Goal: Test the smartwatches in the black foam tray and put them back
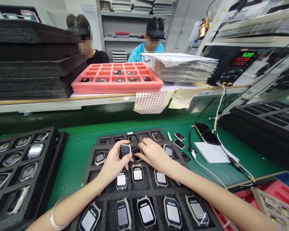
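**Fingers [116,154] clamped on a smartwatch [124,150]**

Your left hand [114,164] pinches a smartwatch at frame centre, just above the black foam tray [144,192] on the desk [74,154]. Your right hand [154,154] has fingertips touching a second watch [136,153] seated in that tray; their grip is unclear.

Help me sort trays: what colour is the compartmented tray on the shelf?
Salmon-pink foam tray, seen best in head view.

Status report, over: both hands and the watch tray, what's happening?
Left hand grips a dark-screened watch body above the foam tray. Right hand touches a second watch in its slot. Nothing between them.
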`<state>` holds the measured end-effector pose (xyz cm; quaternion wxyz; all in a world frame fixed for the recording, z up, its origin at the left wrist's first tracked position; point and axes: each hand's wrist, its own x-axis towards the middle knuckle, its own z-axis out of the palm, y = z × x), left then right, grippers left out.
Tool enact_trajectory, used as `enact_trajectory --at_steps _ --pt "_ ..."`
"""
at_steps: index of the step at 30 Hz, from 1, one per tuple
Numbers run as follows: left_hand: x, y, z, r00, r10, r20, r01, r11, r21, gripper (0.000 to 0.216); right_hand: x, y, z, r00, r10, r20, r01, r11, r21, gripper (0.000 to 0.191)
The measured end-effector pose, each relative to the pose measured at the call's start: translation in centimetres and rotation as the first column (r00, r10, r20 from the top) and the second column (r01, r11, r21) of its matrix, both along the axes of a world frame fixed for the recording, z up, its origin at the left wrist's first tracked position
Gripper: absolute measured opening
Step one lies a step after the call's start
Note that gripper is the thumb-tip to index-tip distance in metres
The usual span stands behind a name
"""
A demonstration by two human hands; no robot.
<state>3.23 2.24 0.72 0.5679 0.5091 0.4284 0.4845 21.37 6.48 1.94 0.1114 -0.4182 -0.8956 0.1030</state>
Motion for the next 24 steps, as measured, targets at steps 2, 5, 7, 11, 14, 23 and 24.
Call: enact_trajectory --at_steps 2,5,7,11,14,23,24 --pt "0.0 0.1 -0.2 0.998 0.016 -0.056 -0.015 1.000 0.020 0.039 -1.1 -0.4 -0.4 0.999 -0.028 -0.027 0.027 0.999 -0.020 0.013" --pt "-0.2 0.1 -0.4 0.993 0.038 -0.116 -0.033 0.999 0.041 0.040 -1.5 -0.8 -0.6 0.994 -0.035 -0.102 0.025 0.995 -0.092 0.037" --pt "-0.3 0.0 -0.3 0.988 0.039 -0.151 -0.034 0.999 0.038 0.039 -1.4 -0.7 -0.2 0.986 -0.035 -0.161 0.012 0.990 -0.141 0.033" --pt "-0.5 -0.3 0.0 0.971 0.075 -0.229 -0.046 0.991 0.126 0.034 -1.0 0.3 1.3 0.957 -0.018 -0.290 -0.047 0.975 -0.216 0.009" --pt "-0.4 -0.5 0.3 0.961 0.111 -0.254 -0.051 0.972 0.231 0.033 -0.6 0.6 2.0 0.840 -0.078 -0.537 -0.176 0.897 -0.406 0.015" --pt "-0.3 -0.4 -0.2 0.975 0.092 -0.202 -0.065 0.989 0.133 0.035 0.0 -0.3 1.5 0.455 -0.603 -0.655 -0.396 0.521 -0.756 0.026" --pt "-0.3 -0.4 -0.2 0.977 0.084 -0.193 -0.061 0.990 0.126 0.035 -0.1 -0.3 1.5 0.449 -0.618 -0.646 -0.399 0.508 -0.763 0.027"
